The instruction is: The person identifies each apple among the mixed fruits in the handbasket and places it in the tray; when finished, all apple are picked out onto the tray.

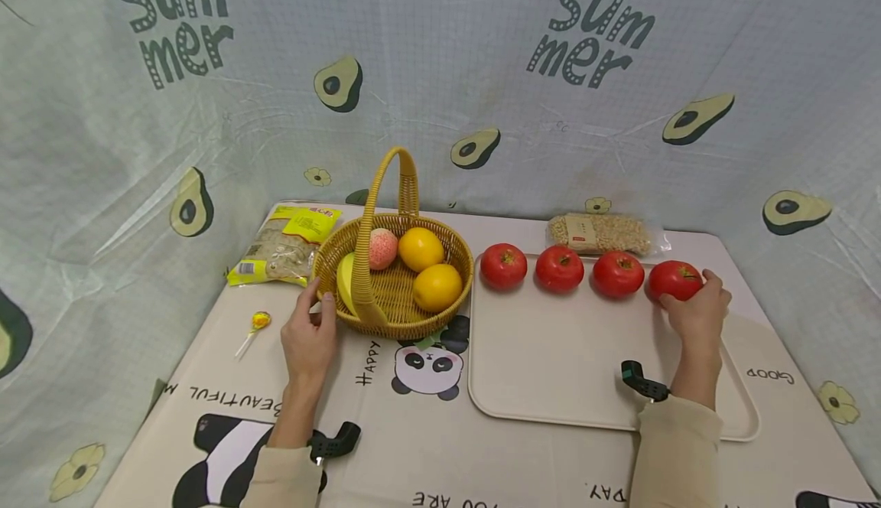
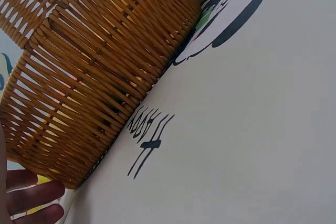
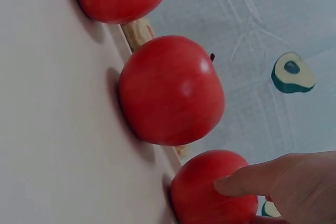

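Observation:
A yellow wicker basket [image 1: 394, 332] with a tall handle holds a peach [image 1: 383, 249], two orange-yellow round fruits [image 1: 437, 288] and a banana [image 1: 346, 282]. At its left side is my left hand [image 1: 307, 343], fingers loosely bent against the wicker; the left wrist view shows the fingertips [image 2: 39, 195] by the basket's edge. My right hand [image 1: 698, 317] grips the rightmost red apple [image 1: 674, 279] between thumb and fingers. That apple [image 3: 207, 192] is partly covered by the thumb in the right wrist view. Several red apples [image 1: 560, 269] line the far side of a beige tray [image 1: 551, 355].
Left of the basket lies a yellow bag of dry food [image 1: 278, 246], with a lollipop [image 1: 259, 321] in front of it. Behind the tray is a clear pack of grains [image 1: 609, 234]. A printed curtain [image 1: 413, 34] hangs around the table.

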Tool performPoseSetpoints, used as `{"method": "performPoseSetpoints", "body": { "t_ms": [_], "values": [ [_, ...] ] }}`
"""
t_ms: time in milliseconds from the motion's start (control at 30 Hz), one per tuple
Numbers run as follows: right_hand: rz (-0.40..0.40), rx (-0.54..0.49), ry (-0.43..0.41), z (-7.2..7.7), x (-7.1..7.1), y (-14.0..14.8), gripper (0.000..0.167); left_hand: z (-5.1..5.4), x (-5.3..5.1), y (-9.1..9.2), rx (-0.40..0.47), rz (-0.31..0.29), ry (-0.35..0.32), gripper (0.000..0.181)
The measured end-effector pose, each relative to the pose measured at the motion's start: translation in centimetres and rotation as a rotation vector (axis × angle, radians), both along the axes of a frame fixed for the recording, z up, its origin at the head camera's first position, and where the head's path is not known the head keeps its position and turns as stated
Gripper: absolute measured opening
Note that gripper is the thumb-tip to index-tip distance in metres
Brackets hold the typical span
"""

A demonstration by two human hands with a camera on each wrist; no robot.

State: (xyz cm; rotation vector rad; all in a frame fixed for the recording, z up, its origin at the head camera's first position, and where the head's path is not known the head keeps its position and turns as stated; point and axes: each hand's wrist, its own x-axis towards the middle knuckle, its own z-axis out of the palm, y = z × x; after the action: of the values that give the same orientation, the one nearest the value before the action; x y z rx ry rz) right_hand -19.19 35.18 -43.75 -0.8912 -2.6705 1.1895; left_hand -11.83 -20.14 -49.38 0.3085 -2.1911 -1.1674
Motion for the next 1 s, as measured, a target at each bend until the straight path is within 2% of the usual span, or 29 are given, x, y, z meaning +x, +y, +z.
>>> {"method": "performPoseSetpoints", "body": {
  "t_ms": [200,333,567,800,1000],
  "values": [
    [-0.027,0.057,0.03,1.3,0.7,-0.5,0.077,0.0,-0.1,0.0,0.0,-0.002,0.003,0.041],
    [-0.052,0.074,0.105,2.2,1.0,-1.0,0.069,0.0,-0.1,0.1,0.003,-0.001,0.002,0.041],
    [-0.05,0.161,0.254,3.4,1.3,-2.4,0.046,0.1,0.0,0.2,-0.001,0.009,0.0,0.042],
    [-0.053,0.16,0.332,4.7,1.5,-4.1,0.041,0.1,0.1,0.3,-0.008,0.017,-0.013,0.043],
    [-0.015,0.208,0.469,5.8,1.8,-5.7,0.036,0.2,0.1,0.3,-0.012,0.023,-0.007,0.042]
  ]
}}
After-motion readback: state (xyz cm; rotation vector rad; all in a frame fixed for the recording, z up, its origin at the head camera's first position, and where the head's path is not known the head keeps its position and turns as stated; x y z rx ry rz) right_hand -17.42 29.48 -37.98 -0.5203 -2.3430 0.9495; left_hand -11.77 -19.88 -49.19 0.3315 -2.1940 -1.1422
